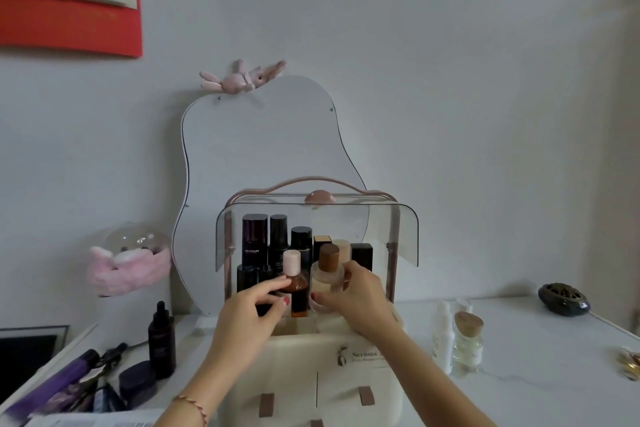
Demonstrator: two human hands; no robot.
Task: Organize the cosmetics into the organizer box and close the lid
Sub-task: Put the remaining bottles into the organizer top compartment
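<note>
A cream organizer box [301, 357] with a pink handle stands in the middle, its clear lid [405, 236] swung up. Several dark bottles [255, 239] stand inside at the back. My left hand [252, 312] pinches an amber bottle with a pink cap [298, 291] in the front row. My right hand [356, 298] grips a pale round bottle with a wooden cap [327, 270] beside it. A dark dropper bottle [161, 340] and a dark jar [138, 383] stand left of the box. A white bottle [442, 336] and a clear wooden-capped bottle [467, 343] stand to the right.
A wavy mirror [256, 149] leans on the wall behind the box. A pink fluffy holder [128, 267] hangs at the left. Purple tubes and packets [59, 388] lie at the front left. A dark oval ornament [563, 300] sits at the back right, a gold item [628, 362] at the right edge.
</note>
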